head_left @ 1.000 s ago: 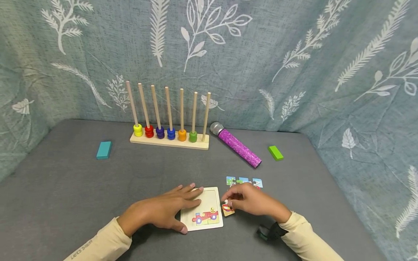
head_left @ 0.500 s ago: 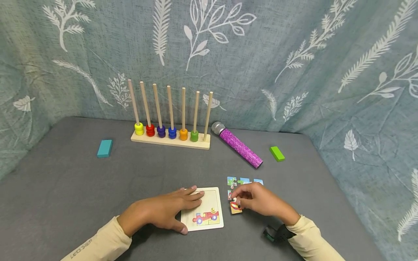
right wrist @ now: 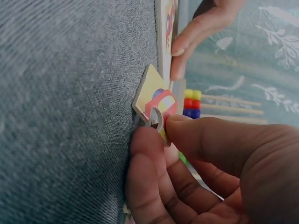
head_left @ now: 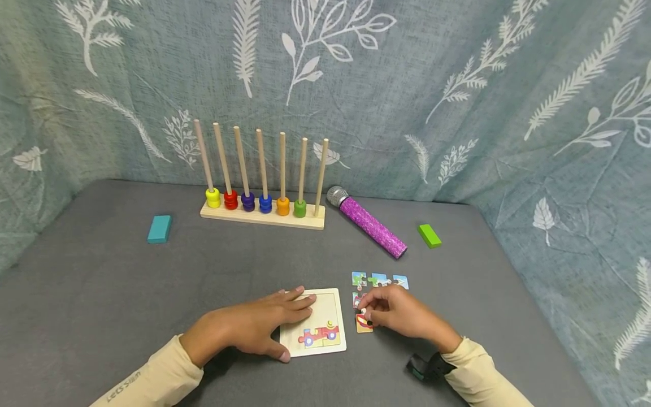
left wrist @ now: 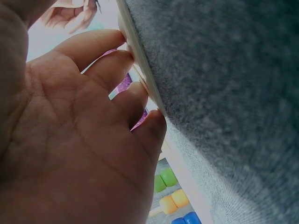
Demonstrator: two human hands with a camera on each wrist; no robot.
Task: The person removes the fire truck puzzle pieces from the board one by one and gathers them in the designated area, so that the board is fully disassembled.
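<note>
My left hand (head_left: 261, 325) lies with spread, straight fingers over the left side of a square wooden puzzle board (head_left: 325, 305). Joined pieces picturing a red vehicle (head_left: 317, 337) fill the board's lower right part. Just right of the board, my right hand (head_left: 399, 314) pinches a jigsaw piece (right wrist: 156, 91) between thumb and fingers. The piece is yellow-orange with a red part and stands tilted close over the table in the right wrist view. Loose jigsaw pieces (head_left: 378, 279) lie behind the right hand, which partly covers them. In the left wrist view, the left fingertips (left wrist: 156, 122) reach the board's edge.
At the back stands a wooden peg stand (head_left: 261, 219) with coloured beads. A glittery purple microphone (head_left: 373, 228) lies right of it. A teal block (head_left: 160, 229) is at the left, a green block (head_left: 429, 236) at the right. A patterned curtain (head_left: 325, 85) hangs behind the table.
The right hand has moved the jigsaw piece a little to the right, away from the board's edge and in front of the loose pieces. The left hand stays on the board.
</note>
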